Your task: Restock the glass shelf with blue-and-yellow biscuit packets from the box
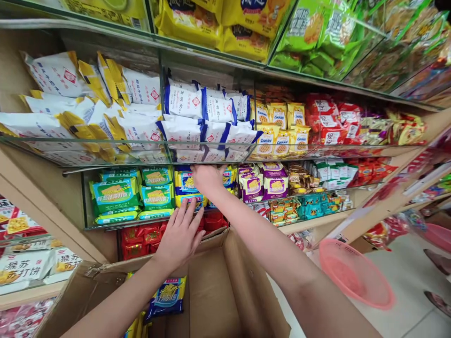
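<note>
My right hand (206,179) reaches into the shelf compartment below the glass shelf and presses on the blue-and-yellow biscuit packs (185,184) stacked there. My left hand (181,234) is lower, fingers spread, pushing flat against the front of the same stack near the shelf edge. Neither hand lifts a pack free. Below my arms stands an open cardboard box (211,286) with one blue-and-yellow biscuit pack (167,295) lying inside at the left.
Green soda biscuit packs (123,195) sit left of the blue ones, purple packs (264,183) right. White packs (197,117) fill the glass shelf (141,150) above. Red packs (141,237) lie on the lowest shelf. A pink basket (355,277) stands on the floor at right.
</note>
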{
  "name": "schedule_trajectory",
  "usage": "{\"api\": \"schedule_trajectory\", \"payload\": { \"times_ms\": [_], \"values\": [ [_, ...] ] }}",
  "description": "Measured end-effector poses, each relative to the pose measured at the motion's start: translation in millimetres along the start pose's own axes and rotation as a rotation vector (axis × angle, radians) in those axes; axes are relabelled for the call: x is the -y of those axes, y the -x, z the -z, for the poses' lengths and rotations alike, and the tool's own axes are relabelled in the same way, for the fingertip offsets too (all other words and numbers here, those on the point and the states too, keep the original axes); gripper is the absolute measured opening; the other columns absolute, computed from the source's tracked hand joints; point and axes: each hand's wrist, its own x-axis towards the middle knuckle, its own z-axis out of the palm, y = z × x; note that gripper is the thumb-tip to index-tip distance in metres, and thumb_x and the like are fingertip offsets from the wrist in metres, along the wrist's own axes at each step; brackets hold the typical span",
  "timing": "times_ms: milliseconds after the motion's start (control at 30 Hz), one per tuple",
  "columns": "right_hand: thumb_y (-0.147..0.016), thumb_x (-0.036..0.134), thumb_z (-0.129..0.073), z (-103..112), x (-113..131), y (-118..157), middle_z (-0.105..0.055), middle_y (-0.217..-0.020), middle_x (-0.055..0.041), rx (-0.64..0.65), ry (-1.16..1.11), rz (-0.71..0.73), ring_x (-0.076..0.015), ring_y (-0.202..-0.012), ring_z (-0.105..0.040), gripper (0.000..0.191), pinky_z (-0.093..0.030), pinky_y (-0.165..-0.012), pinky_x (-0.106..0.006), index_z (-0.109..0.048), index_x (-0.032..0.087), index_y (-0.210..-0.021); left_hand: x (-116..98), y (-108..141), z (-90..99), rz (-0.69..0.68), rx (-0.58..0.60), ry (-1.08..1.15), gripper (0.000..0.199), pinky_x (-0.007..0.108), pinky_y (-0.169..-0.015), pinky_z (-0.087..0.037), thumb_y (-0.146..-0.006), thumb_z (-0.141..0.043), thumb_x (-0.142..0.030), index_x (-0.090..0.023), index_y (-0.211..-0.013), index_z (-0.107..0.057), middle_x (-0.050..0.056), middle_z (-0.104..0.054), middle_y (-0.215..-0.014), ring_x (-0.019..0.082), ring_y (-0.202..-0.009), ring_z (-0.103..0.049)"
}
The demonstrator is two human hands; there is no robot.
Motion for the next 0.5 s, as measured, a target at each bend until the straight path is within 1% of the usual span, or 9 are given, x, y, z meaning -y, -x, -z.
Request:
{"api": "schedule_trajectory", "payload": {
  "times_ms": [67,133,200,267,333,367,400,433,500],
  "values": [
    [-0.090,0.041,-0.033,3,-2,8,-0.065,-0.095,-0.0107,-0.039,-0.009,0.049,-0.0303,-0.099,-0.052,0.036,-0.020,-0.091,-0.066,-0.059,0.021,-0.103,0,0,-2.1,-0.014,-0.002,0.009,0.052,0.051,-0.104,-0.022,-0.084,-0.044,-0.031,-0.011,-0.131,-0.038,0.020,-0.028,-0.142,0.035,-0.133,-0.013],
    [-0.088,0.043,-0.036,7,-3,21,-0.060,-0.110,-0.0126,-0.100,-0.018,0.114,-0.0295,-0.108,-0.046,0.040,-0.015,-0.097,-0.064,-0.052,0.017,-0.114,0,0,-2.2,-0.030,-0.004,0.021,0.054,0.051,-0.104,-0.022,-0.083,-0.045,-0.033,-0.010,-0.131,-0.038,0.020,-0.031,-0.141,0.035,-0.133,-0.015],
    [-0.088,0.040,-0.038,14,-4,42,-0.049,-0.126,-0.0140,-0.132,-0.042,0.202,-0.0289,-0.120,-0.035,0.042,-0.012,-0.102,-0.059,-0.047,0.015,-0.120,2,3,1.8,-0.049,-0.010,0.030,0.050,0.052,-0.103,-0.024,-0.083,-0.046,-0.033,-0.011,-0.128,-0.043,0.020,-0.036,-0.138,0.036,-0.132,-0.018],
    [-0.088,0.036,-0.039,22,-6,69,-0.040,-0.134,-0.0135,-0.125,-0.089,0.331,-0.0281,-0.126,-0.025,0.039,-0.014,-0.105,-0.053,-0.050,0.013,-0.117,4,15,8.7,-0.115,-0.022,0.051,0.043,0.051,-0.102,-0.028,-0.082,-0.047,-0.028,-0.017,-0.123,-0.050,0.017,-0.044,-0.133,0.035,-0.131,-0.023],
    [-0.089,0.032,-0.037,27,-12,100,-0.043,-0.132,-0.0113,-0.078,-0.160,0.497,-0.0257,-0.125,-0.026,0.034,-0.022,-0.105,-0.046,-0.055,0.013,-0.110,9,41,12.8,-0.240,-0.007,0.108,0.041,0.047,-0.101,-0.032,-0.080,-0.046,-0.020,-0.023,-0.121,-0.052,0.011,-0.051,-0.129,0.030,-0.128,-0.031],
    [-0.089,0.031,-0.037,27,-17,116,-0.048,-0.126,-0.0106,-0.024,-0.193,0.570,-0.0236,-0.121,-0.032,0.032,-0.028,-0.103,-0.041,-0.057,0.013,-0.106,13,60,11.3,-0.317,0.041,0.158,0.047,0.041,-0.101,-0.035,-0.079,-0.044,-0.013,-0.027,-0.124,-0.048,0.007,-0.052,-0.128,0.025,-0.126,-0.036],
    [-0.088,0.029,-0.038,24,-22,131,-0.052,-0.121,-0.0095,0.041,-0.215,0.605,-0.0222,-0.116,-0.037,0.029,-0.033,-0.100,-0.037,-0.058,0.014,-0.103,18,82,6.6,-0.342,0.130,0.202,0.050,0.035,-0.099,-0.038,-0.078,-0.043,-0.013,-0.031,-0.125,-0.046,0.003,-0.051,-0.129,0.021,-0.124,-0.040],
    [-0.087,0.028,-0.039,20,-28,145,-0.054,-0.118,-0.0077,0.110,-0.221,0.616,-0.0216,-0.113,-0.040,0.026,-0.037,-0.096,-0.035,-0.059,0.016,-0.099,25,106,-1.7,-0.267,0.177,0.233,0.050,0.032,-0.096,-0.042,-0.077,-0.042,-0.013,-0.034,-0.123,-0.048,0.000,-0.054,-0.127,0.020,-0.120,-0.045],
    [-0.085,0.029,-0.044,4,-41,167,-0.056,-0.114,-0.0060,0.272,-0.203,0.650,-0.0213,-0.106,-0.045,0.023,-0.042,-0.091,-0.033,-0.062,0.017,-0.091,41,156,-25.7,-0.124,0.256,0.273,0.049,0.033,-0.091,-0.047,-0.077,-0.043,-0.017,-0.041,-0.119,-0.049,-0.003,-0.057,-0.123,0.021,-0.112,-0.053]
  ]
}}
